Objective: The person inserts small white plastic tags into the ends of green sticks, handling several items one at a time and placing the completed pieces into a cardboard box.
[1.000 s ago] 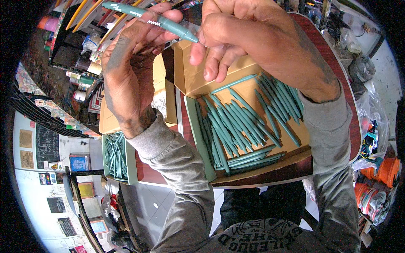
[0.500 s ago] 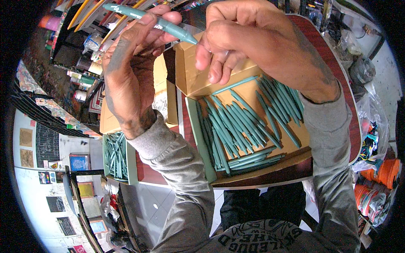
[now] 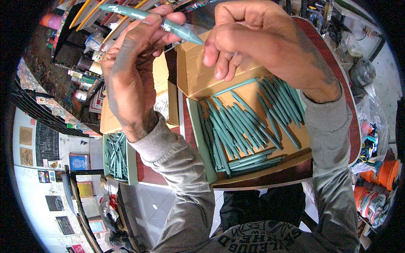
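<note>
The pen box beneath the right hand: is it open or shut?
The pen box is open: its lid stands raised at the far side, and teal pens show inside.

Held pen (image 3: 179, 30): I see teal green with white print along the barrel.
Boxed pens (image 3: 240, 126): the same teal, as far as my feed shows.
Large box (image 3: 202, 147): pale green outer wall, plain tan inside.
Small box (image 3: 131, 164): I get pale green on its wall too.
Tabletop (image 3: 312, 33): dark reddish brown, pale edge.
Sleeves (image 3: 185, 168): plain grey.
Shirt (image 3: 261, 238): grey, I'd say, with black lettering.
Spools (image 3: 386, 173): bright orange.
</note>
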{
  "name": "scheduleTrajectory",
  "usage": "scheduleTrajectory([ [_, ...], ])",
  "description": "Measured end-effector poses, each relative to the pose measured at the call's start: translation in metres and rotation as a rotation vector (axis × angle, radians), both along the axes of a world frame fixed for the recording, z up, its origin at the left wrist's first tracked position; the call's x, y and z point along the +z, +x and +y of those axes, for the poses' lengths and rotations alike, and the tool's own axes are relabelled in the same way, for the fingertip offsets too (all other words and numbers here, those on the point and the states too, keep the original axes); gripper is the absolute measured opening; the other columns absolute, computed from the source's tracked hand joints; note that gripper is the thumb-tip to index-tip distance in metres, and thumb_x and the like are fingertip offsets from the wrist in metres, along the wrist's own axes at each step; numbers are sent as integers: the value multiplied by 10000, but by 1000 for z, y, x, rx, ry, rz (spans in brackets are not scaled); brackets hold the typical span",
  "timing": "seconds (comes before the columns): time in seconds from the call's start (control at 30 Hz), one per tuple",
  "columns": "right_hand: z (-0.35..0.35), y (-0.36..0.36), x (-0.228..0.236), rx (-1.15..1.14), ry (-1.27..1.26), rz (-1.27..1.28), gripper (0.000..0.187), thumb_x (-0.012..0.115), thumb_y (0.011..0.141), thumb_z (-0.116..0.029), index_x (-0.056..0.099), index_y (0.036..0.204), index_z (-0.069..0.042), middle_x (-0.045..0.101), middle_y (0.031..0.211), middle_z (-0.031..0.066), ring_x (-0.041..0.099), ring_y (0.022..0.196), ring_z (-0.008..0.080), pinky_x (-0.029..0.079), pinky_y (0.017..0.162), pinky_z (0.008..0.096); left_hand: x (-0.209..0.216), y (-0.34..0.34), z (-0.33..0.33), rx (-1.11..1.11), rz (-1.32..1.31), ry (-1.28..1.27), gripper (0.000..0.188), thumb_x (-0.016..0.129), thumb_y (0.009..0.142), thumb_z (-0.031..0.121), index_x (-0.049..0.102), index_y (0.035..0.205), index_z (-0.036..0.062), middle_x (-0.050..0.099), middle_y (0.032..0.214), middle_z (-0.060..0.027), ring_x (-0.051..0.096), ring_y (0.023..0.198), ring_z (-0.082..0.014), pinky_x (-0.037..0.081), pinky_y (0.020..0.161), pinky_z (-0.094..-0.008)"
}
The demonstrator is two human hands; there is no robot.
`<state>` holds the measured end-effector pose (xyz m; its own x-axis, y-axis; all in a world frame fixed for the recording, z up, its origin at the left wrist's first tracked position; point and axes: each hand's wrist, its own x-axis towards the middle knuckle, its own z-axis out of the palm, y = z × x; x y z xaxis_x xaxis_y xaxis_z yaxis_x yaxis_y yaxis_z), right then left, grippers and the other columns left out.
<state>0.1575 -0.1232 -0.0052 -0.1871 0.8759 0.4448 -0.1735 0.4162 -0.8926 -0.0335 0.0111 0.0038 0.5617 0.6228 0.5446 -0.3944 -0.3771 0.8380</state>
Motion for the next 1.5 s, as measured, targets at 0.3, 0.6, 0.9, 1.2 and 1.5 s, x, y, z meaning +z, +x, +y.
scheduleTrajectory([
  [0.3, -2, 1, 2, -97, -83, -89, 183, 579, 911, -70, 503, 755, -13, 633, 790, 115, 627, 720, 112, 552, 655, 250, -2, -5, 2, -26, -6, 103, 442, 455, 971, 286, 568, 1255, -33, 583, 1249, -182, 603, 1029, -235, 448, 943, -368],
  [0.6, -1, 6, -1, -183, -87, -211, 168, 574, 913, -54, 506, 764, -17, 637, 783, 98, 632, 710, 111, 546, 635, 244, 3, -2, -3, 13, 63, 220, 437, 488, 969, 269, 566, 1258, -49, 629, 1178, -159, 604, 958, -177, 451, 875, -331],
  [0.9, 3, 3, -5, -505, 84, -43, 107, 527, 933, -56, 537, 836, -12, 635, 816, 76, 620, 676, 108, 521, 620, 233, 11, 9, -30, 120, 138, 172, 185, 636, 898, 103, 711, 1003, -30, 714, 979, -120, 642, 915, -142, 492, 861, -277],
  [1.2, 4, -4, -14, -496, 129, -312, 257, 525, 986, -210, 614, 901, 15, 573, 789, 5, 496, 732, 47, 422, 697, 217, 10, 15, -33, 94, 210, 230, 196, 699, 841, 96, 738, 1022, 31, 671, 1152, -155, 546, 1197, -228, 359, 1065, -392],
  [1.5, 13, -5, -19, -382, 175, -333, 231, 617, 948, -215, 628, 909, 13, 609, 798, 20, 561, 773, 73, 460, 710, 248, 8, 13, -32, -24, 232, 77, 196, 700, 863, 120, 730, 1022, 8, 672, 1144, -160, 592, 1108, -201, 435, 1002, -372],
])
